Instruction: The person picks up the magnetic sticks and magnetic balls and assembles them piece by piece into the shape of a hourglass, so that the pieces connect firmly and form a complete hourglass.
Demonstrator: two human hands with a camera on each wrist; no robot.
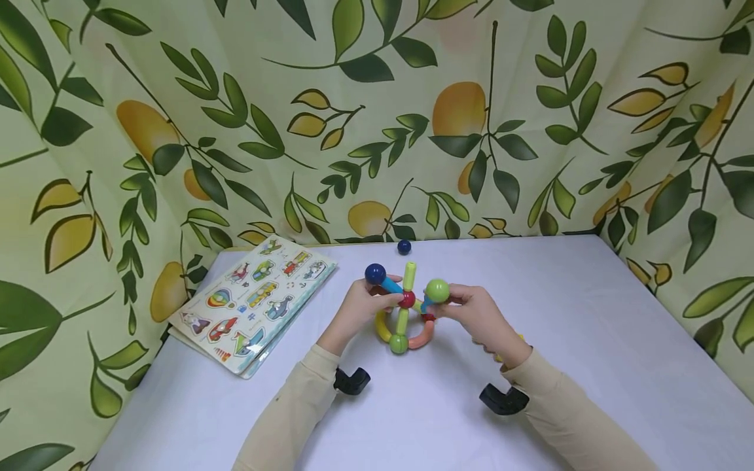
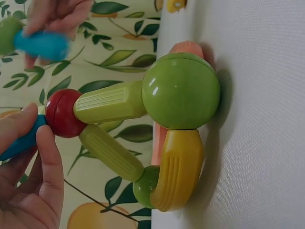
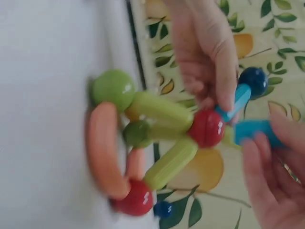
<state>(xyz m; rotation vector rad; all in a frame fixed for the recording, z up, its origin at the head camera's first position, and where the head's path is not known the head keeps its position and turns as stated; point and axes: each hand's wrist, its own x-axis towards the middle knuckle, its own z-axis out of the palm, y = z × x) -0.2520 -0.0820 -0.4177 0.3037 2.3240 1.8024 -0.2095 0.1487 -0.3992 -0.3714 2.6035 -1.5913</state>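
Note:
A frame of toy building sticks and balls stands on the table, with a red ball (image 1: 407,299) at its top and yellow-green sticks (image 2: 112,102) sloping down from it. A green ball (image 1: 398,344), a yellow curved piece (image 2: 178,171) and a coral curved piece (image 3: 102,150) form part of its base. My left hand (image 1: 365,307) pinches a blue stick (image 3: 237,101) that joins the red ball and carries a dark blue ball (image 1: 375,274). My right hand (image 1: 474,314) holds another blue stick (image 2: 43,45) with a green ball (image 1: 437,290), apart from the red ball in the left wrist view.
Picture boards (image 1: 253,304) with vehicle drawings lie stacked at the left. A loose dark blue ball (image 1: 404,247) sits near the table's back edge. Something yellow (image 1: 521,338) shows partly behind the right wrist. A leaf-patterned curtain (image 1: 377,131) hangs behind the table.

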